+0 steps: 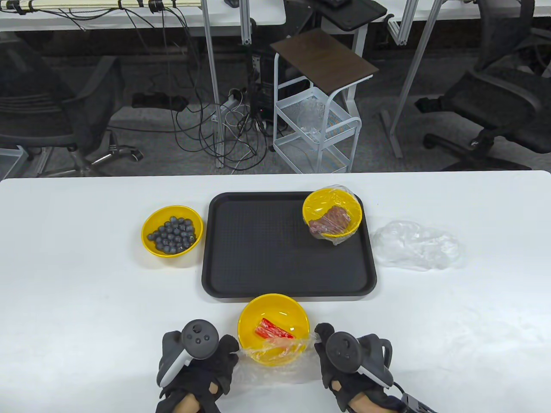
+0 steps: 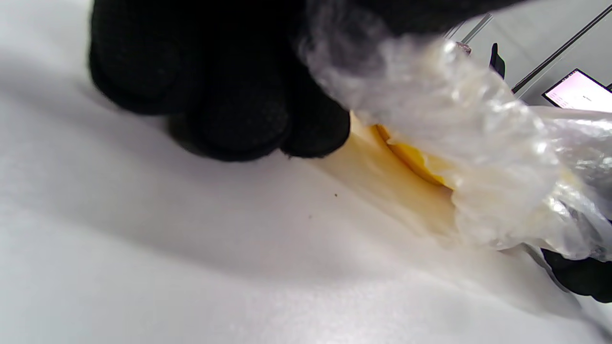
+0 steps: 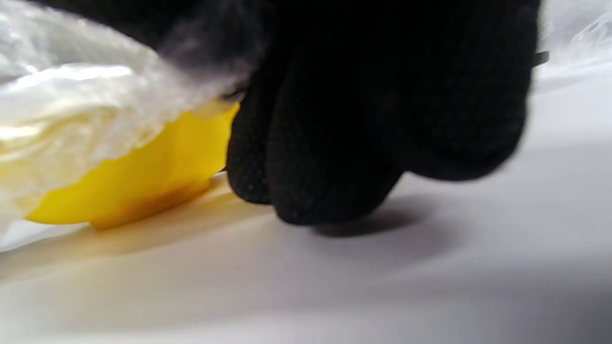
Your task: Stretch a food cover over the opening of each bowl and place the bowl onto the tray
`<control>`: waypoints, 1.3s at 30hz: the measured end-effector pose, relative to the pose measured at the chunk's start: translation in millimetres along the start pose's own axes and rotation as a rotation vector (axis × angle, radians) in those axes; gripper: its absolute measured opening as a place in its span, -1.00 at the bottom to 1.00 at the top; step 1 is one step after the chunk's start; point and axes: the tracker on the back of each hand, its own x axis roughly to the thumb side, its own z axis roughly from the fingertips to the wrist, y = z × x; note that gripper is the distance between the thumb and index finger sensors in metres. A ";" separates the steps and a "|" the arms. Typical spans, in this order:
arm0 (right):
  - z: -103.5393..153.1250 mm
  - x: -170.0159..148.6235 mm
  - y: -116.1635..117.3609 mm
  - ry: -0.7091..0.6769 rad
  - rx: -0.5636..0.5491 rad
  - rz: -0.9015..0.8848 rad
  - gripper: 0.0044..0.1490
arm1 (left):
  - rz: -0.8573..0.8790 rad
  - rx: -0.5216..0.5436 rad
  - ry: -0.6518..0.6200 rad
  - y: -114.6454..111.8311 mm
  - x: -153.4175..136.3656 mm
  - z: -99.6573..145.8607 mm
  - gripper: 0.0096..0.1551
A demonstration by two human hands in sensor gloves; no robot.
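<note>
A yellow bowl (image 1: 274,320) with red sticks (image 1: 273,330) sits at the table's front, just below the black tray (image 1: 258,249). A clear food cover (image 1: 275,352) stretches across the bowl's near rim. My left hand (image 1: 228,350) grips its left edge and my right hand (image 1: 322,340) grips its right edge, fingers curled. The left wrist view shows crumpled cover (image 2: 459,124) against the bowl (image 2: 416,160); the right wrist view shows cover (image 3: 86,100) above the bowl's side (image 3: 148,172). A covered yellow bowl (image 1: 332,214) with brown food stands on the tray's back right.
An uncovered yellow bowl of dark balls (image 1: 172,230) sits left of the tray. A pile of spare clear covers (image 1: 415,245) lies to the tray's right. Beyond the table's far edge stand a white cart (image 1: 316,124) and office chairs.
</note>
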 end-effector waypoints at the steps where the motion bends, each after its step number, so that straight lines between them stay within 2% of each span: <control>1: -1.6 -0.5 0.5 0.005 0.001 -0.006 -0.35 | 0.008 0.000 0.006 0.0 -0.6 -0.6 -0.49; 10: -16.7 -8.7 0.5 0.043 0.083 -0.123 -0.14 | 0.059 0.001 0.026 1.6 -1.5 -9.9 -0.48; 16: -29.6 -13.6 1.3 0.029 0.154 -0.187 -0.16 | 0.065 -0.001 0.021 3.3 2.2 -18.6 -0.39; 20: -36.5 -17.7 0.8 0.041 0.161 -0.215 -0.21 | 0.061 -0.024 0.004 3.7 4.8 -23.5 -0.23; 24: -45.4 -19.8 1.2 0.054 0.171 -0.235 -0.22 | 0.060 -0.040 0.002 5.1 6.1 -27.3 -0.18; 27: -53.4 -19.9 1.8 0.053 0.212 -0.248 -0.19 | 0.051 -0.043 0.006 7.2 7.4 -29.5 -0.21; 39: -76.3 -20.8 0.6 0.066 0.210 -0.246 -0.27 | 0.007 -0.045 0.043 25.6 13.8 -55.8 -0.47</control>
